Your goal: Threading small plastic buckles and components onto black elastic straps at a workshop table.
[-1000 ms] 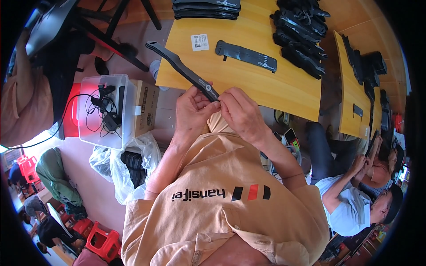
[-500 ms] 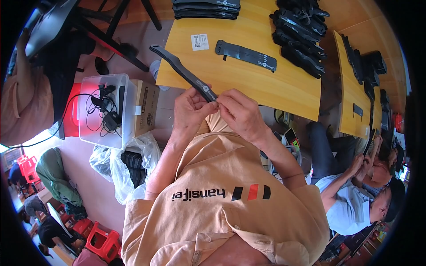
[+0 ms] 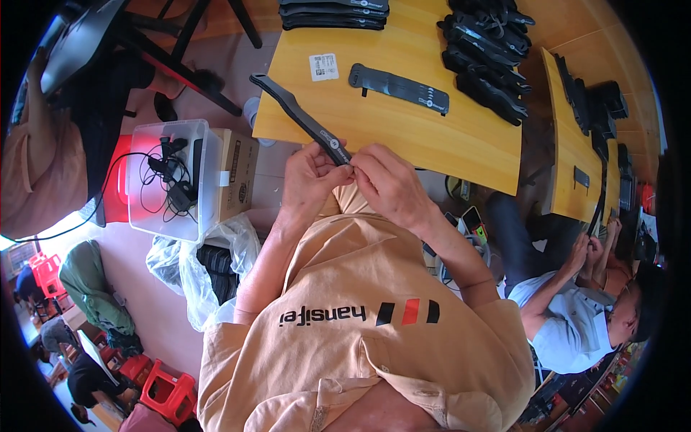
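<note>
Close in front of my body, I hold a long, narrow black strap [image 3: 294, 109] with white print. My left hand [image 3: 308, 176] is closed around its near end, thumb on top. The fingertips of my right hand [image 3: 392, 186] pinch the same end beside the left thumb; what they grip there is mostly hidden. The strap's far end slants up and left, past the table's left corner. Beyond my hands, a similar flat black strap [image 3: 399, 88] lies spread on the yellow table [image 3: 461, 155].
A stack of black straps [image 3: 335, 16] lies at the table's far edge, a heap [image 3: 486, 61] at its right. A white label [image 3: 324, 67] lies nearby. Left are a clear bin [image 3: 205, 162] of cables and a cardboard box [image 3: 236, 173]. A co-worker [image 3: 568, 309] sits at right.
The strap's far end has shifted slightly to the right. My hands keep nearly the same grip and place. The co-worker at right has moved a little.
</note>
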Action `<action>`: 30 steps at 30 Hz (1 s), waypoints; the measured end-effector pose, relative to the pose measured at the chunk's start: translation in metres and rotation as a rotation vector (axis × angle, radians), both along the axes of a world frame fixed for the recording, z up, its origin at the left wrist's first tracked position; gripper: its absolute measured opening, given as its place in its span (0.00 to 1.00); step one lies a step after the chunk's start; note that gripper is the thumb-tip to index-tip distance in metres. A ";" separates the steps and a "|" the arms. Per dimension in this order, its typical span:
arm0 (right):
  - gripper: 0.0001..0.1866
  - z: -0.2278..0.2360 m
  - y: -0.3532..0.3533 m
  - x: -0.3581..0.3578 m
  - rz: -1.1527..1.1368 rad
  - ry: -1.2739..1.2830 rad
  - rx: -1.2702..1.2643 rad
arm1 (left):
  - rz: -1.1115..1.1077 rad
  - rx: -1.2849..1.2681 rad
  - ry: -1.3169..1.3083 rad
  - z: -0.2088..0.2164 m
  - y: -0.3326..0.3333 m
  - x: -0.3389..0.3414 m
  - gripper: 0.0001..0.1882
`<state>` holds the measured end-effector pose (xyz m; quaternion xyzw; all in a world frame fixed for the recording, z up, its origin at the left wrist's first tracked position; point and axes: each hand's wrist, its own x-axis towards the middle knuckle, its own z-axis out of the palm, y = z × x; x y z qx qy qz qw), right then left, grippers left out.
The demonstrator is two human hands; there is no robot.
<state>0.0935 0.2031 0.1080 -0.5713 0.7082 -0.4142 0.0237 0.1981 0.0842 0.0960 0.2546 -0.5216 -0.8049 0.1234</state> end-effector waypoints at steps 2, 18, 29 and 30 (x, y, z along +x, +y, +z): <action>0.09 0.002 0.001 0.001 0.006 0.008 -0.019 | -0.027 -0.008 -0.014 -0.001 -0.001 0.001 0.19; 0.06 -0.016 -0.008 -0.001 -0.051 -0.339 -0.009 | -0.006 -0.132 -0.054 0.004 0.000 0.002 0.12; 0.03 -0.016 -0.015 0.006 0.000 -0.869 0.090 | -0.096 -0.823 -0.342 0.003 -0.001 0.014 0.17; 0.02 -0.015 -0.016 0.006 0.001 -0.782 0.137 | -0.095 -0.823 -0.343 0.002 -0.001 0.015 0.17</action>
